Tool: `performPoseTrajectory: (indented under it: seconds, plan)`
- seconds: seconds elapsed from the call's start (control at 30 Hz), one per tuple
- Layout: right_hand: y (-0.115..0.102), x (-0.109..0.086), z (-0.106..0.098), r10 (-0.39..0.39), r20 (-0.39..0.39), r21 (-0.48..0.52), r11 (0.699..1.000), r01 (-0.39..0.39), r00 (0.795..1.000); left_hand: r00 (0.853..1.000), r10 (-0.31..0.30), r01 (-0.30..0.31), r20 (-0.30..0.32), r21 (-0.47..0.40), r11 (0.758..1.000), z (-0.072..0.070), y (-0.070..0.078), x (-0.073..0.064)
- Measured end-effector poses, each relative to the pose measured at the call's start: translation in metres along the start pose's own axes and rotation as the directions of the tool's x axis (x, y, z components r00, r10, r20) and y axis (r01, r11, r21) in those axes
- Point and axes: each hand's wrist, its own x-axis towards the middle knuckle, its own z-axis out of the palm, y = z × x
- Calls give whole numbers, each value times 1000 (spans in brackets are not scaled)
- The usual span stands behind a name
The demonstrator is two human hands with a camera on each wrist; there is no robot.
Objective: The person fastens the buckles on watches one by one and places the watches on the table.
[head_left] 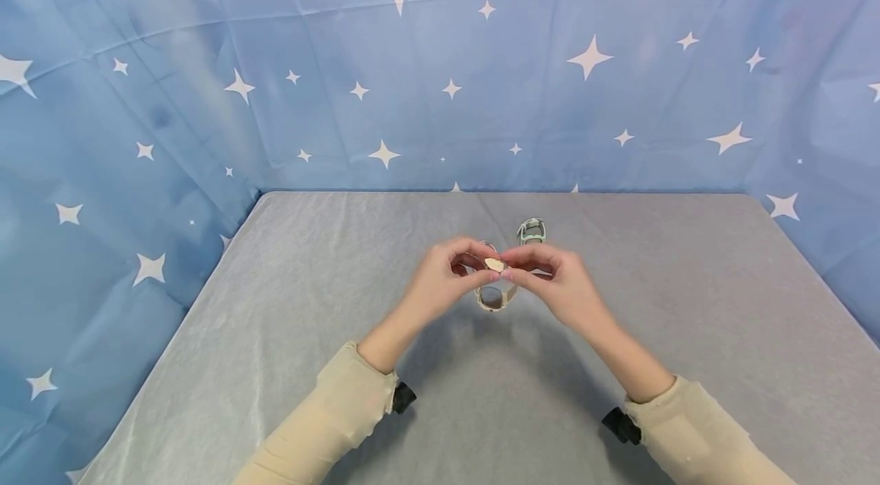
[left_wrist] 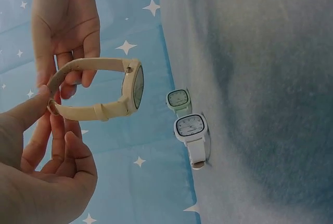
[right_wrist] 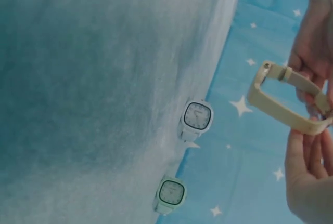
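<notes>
Both hands hold a cream wristwatch above the grey table, its strap bent round in a loop and its case hanging toward the table. My left hand pinches the strap at the buckle end between thumb and fingers. From the other side my right hand pinches the strap where its ends meet. The fingertips of the two hands come close together there and partly cover the buckle. Beyond the hands lie a white watch and a mint green watch, dials up.
The grey cloth-covered table reaches back to a blue curtain with white stars, which also hangs along the left and right sides. The white watch is partly hidden by my hands in the head view.
</notes>
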Motion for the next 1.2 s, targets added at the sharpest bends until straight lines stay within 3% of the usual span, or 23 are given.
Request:
performPoseTrajectory:
  seconds: [0.53, 0.77, 0.97, 1.2]
  plan:
    - [-1, -1, 5, -5, -65, 19, 1000, 6, 998, 999, -28, 27, -33, -24, 999, 4, 3, 3]
    - [-3, -1, 10, -61, -87, -85, 995, 53, 994, 998, -37, 34, -56, -59, 998, 8, 4, 3]
    - [-5, 0, 13, -130, -118, -160, 981, 111, 984, 992, -65, 52, -110, -119, 992, 10, 2, 4]
    - [-6, -1, 15, -134, -119, -170, 979, 113, 984, 976, -93, 54, -196, -196, 979, 8, 3, 6]
